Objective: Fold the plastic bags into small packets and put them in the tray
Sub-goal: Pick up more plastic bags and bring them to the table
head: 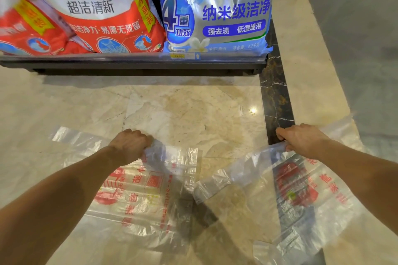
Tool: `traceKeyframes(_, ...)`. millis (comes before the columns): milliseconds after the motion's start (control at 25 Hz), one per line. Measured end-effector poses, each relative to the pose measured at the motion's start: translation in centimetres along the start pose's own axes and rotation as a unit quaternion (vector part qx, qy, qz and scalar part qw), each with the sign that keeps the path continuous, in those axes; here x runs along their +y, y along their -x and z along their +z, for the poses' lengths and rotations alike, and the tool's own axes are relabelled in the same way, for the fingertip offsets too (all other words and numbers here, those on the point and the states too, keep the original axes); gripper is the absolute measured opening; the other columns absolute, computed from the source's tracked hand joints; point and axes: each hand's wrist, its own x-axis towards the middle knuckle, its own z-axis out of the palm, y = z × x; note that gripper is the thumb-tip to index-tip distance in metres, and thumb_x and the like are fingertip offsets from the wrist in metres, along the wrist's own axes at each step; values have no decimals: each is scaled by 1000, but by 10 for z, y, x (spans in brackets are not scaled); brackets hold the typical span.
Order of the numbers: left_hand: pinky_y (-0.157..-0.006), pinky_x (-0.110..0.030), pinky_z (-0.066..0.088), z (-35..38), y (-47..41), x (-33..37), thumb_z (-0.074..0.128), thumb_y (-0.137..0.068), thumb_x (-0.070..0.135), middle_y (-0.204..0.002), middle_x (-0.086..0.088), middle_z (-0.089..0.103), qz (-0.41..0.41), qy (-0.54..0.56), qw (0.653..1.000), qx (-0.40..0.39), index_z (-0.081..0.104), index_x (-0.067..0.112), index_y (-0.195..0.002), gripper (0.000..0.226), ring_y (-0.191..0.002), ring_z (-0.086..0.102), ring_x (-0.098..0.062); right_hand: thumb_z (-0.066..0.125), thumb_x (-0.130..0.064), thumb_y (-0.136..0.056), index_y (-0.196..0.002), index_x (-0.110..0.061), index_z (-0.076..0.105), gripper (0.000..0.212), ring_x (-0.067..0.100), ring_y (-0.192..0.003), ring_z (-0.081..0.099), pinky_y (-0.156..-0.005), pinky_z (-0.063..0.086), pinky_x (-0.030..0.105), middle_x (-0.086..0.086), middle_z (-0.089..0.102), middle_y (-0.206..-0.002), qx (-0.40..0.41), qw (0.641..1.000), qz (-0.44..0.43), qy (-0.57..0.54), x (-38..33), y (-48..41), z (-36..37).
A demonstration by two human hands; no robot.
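Note:
Clear plastic bags with red print lie on the marble floor. My left hand (pixel 131 142) grips the top of one bag (pixel 150 196), its fingers curled round the bunched plastic. My right hand (pixel 301 137) grips the top edge of a second bag (pixel 301 196), which lies to the right and spreads toward me. A loose flap of clear plastic (pixel 228 178) stretches between the two bags; which bag it belongs to is unclear. Another clear sheet (pixel 75 137) lies flat to the left of my left hand. No tray is in view.
A low dark shelf edge (pixel 133 62) runs across the frame just beyond my hands. On it stand red-and-white detergent sacks (pixel 92 11) and a blue detergent sack (pixel 215 13). A dark marble strip (pixel 273 92) borders the beige floor on the right.

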Motion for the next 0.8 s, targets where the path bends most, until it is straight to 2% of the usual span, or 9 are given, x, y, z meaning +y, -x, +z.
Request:
traceKeyframes(80,-88,-34,50,-10,5,-2,61,-93,38,-110,5,65,5,17,1000,-24,57,31,-112,21,-105,63,-19,62,-29,-99,-97,-30,46,16,18,-95,62,-72,47,31,-7,53,-94,-23,1000,-6,9,4,9,-10)
traceKeyframes(160,-85,-36,52,-38,15,-7,58,-96,39,-106,5,64,-10,57,997,-52,56,31,-102,11,-100,63,-20,58,-31,-100,-97,-32,52,7,17,-106,62,-72,42,30,-7,51,-99,-40,999,-7,19,12,24,-31)
traceKeyframes(240,-74,-35,50,-74,28,-16,62,-96,48,-95,6,64,-21,50,997,-47,52,30,-95,21,-86,62,-19,57,-32,-98,-97,-34,52,6,20,-101,64,-72,41,31,-5,61,-105,-35,999,8,24,21,47,-60)
traceKeyframes(320,-73,-34,51,-121,48,-26,65,-95,47,-90,7,64,-36,44,998,-33,56,31,-90,19,-82,62,-16,56,-26,-98,-100,-35,52,10,23,-88,62,-75,46,32,-1,67,-109,-30,998,12,54,29,75,-92)
traceKeyframes(440,-68,-29,45,-199,87,-43,65,-95,31,-85,11,64,-47,69,997,-5,61,30,-84,11,-81,62,-13,56,-18,-98,-119,-38,58,29,24,-99,69,-78,47,30,-1,70,-115,-25,995,7,94,38,125,-145)
traceKeyframes(520,-67,-29,43,-258,128,-58,64,-94,30,-80,14,61,-59,77,995,23,59,30,-82,13,-77,61,-12,56,-14,-97,-120,-35,58,31,24,-100,70,-75,46,30,-3,68,-108,-20,995,14,92,45,168,-196)
traceKeyframes(640,-76,-31,55,-343,204,-81,66,-93,28,-84,12,67,-75,108,989,61,60,29,-83,12,-73,64,-11,54,-14,-98,-108,-30,54,19,24,-72,58,-68,48,32,-7,47,-76,-14,996,38,78,60,247,-291)
traceKeyframes(720,-79,-33,60,-399,262,-95,65,-95,27,-89,9,70,-98,153,981,70,62,29,-82,14,-73,67,-11,47,-20,-104,-106,-28,51,9,24,-63,48,-64,42,33,-7,38,-70,-2,996,42,75,66,297,-360)
traceKeyframes(800,-79,-35,61,-460,325,-109,65,-96,27,-91,6,69,-110,192,973,73,62,31,-80,17,-74,68,-15,43,-26,-107,-110,-27,55,12,26,-68,51,-65,41,33,-4,46,-74,22,997,35,65,72,345,-432)
